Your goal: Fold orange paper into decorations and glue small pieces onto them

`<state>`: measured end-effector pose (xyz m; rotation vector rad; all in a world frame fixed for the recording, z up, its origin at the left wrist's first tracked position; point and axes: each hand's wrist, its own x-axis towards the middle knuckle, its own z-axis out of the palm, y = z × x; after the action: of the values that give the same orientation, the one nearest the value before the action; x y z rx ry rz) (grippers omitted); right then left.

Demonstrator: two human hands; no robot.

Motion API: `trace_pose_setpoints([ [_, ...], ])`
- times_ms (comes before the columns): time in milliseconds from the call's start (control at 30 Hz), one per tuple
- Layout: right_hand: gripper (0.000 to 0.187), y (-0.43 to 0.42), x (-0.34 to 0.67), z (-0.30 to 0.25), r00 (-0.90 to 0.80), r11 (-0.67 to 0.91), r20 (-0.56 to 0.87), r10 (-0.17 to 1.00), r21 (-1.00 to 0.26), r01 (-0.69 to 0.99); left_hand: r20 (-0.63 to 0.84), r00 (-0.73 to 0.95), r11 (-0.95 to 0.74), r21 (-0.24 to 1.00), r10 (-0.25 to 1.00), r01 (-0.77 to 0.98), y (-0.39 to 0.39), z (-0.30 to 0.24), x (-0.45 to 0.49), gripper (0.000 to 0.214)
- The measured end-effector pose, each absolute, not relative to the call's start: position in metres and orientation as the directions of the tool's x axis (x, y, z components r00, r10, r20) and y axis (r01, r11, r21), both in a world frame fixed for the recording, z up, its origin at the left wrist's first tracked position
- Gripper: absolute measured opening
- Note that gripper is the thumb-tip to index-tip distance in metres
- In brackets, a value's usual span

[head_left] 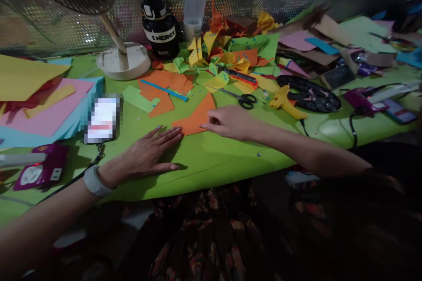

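Note:
A folded piece of orange paper (194, 119) lies on the green table in front of me, with one corner pointing up and away. My left hand (148, 151) rests flat on the table, fingers stretched out, its fingertips touching the paper's left end. On the paper's right edge is my right hand (229, 123), closed, with its fingers curled and pressed against the paper. Just beyond it lie scissors (246, 101) with black handles. Farther off are more orange paper (161, 104) and a blue paper strip (165, 90).
A phone (103, 118) and stacked coloured sheets (66, 109) lie at left. Behind stand a fan (123, 61), a black bottle (161, 30) and a heap of paper scraps (227, 52). A yellow glue gun (286, 103) and black palette (316, 94) are at right.

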<state>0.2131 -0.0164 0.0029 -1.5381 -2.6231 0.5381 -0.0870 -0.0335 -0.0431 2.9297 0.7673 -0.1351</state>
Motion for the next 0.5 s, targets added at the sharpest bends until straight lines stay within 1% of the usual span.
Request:
trace_pose_setpoints([
  [33, 0.040, -0.009, 0.201, 0.004, -0.497, 0.383, -0.209, 0.842, -0.417, 0.824, -0.126, 0.864, -0.863, 0.078, 0.488, 0.499, -0.034, -0.042, -0.086, 0.092],
  [67, 0.038, -0.002, 0.191, 0.002, -0.508, 0.301, -0.330, 0.796, -0.512, 0.805, -0.141, 0.858, -0.859, 0.071, 0.494, 0.506, -0.035, -0.041, -0.085, 0.091],
  [100, 0.038, 0.004, 0.182, -0.002, -0.516, 0.210, -0.448, 0.730, -0.572, 0.793, -0.157, 0.852, -0.855, 0.066, 0.500, 0.514, -0.035, -0.040, -0.084, 0.091],
  [133, 0.040, 0.009, 0.176, -0.007, -0.517, 0.139, -0.528, 0.673, -0.597, 0.790, -0.171, 0.845, -0.850, 0.064, 0.506, 0.522, -0.036, -0.039, -0.084, 0.090],
  [167, 0.042, 0.014, 0.171, -0.012, -0.515, 0.088, -0.574, 0.636, -0.609, 0.788, -0.179, 0.840, -0.846, 0.065, 0.511, 0.529, -0.036, -0.038, -0.083, 0.090],
  [200, 0.043, 0.017, 0.169, -0.016, -0.510, 0.052, -0.600, 0.616, -0.616, 0.786, -0.181, 0.838, -0.843, 0.070, 0.514, 0.533, -0.036, -0.038, -0.083, 0.090],
  [333, 0.046, 0.022, 0.174, -0.021, -0.485, -0.030, -0.625, 0.612, -0.631, 0.775, -0.147, 0.853, -0.850, 0.104, 0.501, 0.517, -0.034, -0.039, -0.086, 0.089],
  [500, 0.044, 0.028, 0.198, -0.020, -0.439, -0.075, -0.666, 0.603, -0.595, 0.801, -0.139, 0.854, -0.846, 0.127, 0.501, 0.517, -0.032, -0.039, -0.087, 0.086],
])
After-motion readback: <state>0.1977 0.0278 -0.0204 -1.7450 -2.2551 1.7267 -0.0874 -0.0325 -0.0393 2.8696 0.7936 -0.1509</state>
